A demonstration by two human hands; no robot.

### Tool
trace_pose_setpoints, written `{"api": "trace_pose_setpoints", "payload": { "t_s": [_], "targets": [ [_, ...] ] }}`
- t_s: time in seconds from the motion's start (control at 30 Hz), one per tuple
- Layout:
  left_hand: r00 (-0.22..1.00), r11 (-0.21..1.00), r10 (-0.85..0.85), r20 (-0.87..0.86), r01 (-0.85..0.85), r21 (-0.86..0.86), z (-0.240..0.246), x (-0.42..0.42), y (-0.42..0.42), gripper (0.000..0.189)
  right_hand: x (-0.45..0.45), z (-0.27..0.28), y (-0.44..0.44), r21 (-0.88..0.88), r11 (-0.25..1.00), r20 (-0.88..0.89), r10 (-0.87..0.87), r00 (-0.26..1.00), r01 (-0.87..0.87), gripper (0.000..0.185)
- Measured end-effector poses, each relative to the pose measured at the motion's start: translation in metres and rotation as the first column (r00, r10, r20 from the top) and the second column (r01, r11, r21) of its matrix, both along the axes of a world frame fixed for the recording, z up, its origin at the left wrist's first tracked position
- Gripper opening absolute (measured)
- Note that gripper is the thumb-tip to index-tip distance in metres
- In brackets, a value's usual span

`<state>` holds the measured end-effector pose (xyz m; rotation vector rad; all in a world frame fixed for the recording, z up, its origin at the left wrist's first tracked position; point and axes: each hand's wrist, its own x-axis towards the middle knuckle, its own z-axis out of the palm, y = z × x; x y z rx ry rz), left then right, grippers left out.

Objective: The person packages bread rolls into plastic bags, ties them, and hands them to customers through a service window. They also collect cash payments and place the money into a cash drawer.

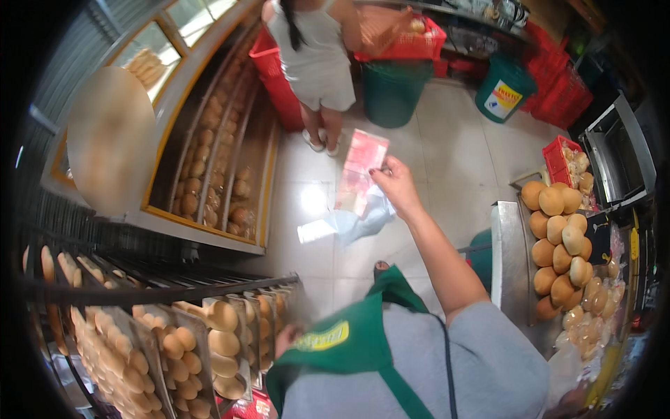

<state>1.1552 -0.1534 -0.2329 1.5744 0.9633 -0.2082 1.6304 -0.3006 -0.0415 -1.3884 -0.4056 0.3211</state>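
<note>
Pinched between the thumb and fingers of my right hand [393, 183] is a reddish banknote [361, 167], held out in front of me over the tiled floor. A pale bluish plastic bag [361, 222] hangs just below the note, near the same hand; whether my fingers hold it too is unclear. My left hand [288, 338] is low, beside the green apron [335, 340], blurred and partly hidden by it, close to the rack of bread trays.
A rack with trays of round buns [225, 340] stands at lower left, below a glass display case [209, 209] of bread. A person [316, 57] stands ahead by red crates [403, 42] and a green bin [395, 91]. More buns [560, 251] lie on the right-hand counter.
</note>
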Motion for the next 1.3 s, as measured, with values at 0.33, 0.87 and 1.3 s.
{"api": "trace_pose_setpoints", "payload": {
  "t_s": [0.33,0.87,1.3],
  "targets": [
    [0.660,0.999,-0.052,0.749,0.038,0.037,0.216,0.514,-0.019,0.038,0.173,0.021,-0.013,-0.095,0.945,0.048,0.318,0.947,-0.312,0.014],
    [0.327,0.808,-0.578,0.748,0.357,0.469,0.228,0.987,-0.059,0.021,0.551,0.055,-0.103,-0.030,0.992,-0.294,0.111,0.949,-0.126,0.023],
    [0.957,-0.518,0.129,-0.261,0.290,0.805,0.266,1.061,0.125,0.053,0.910,0.082,-0.105,-0.112,0.930,-0.008,0.351,0.936,-0.350,0.005]
  ]
}}
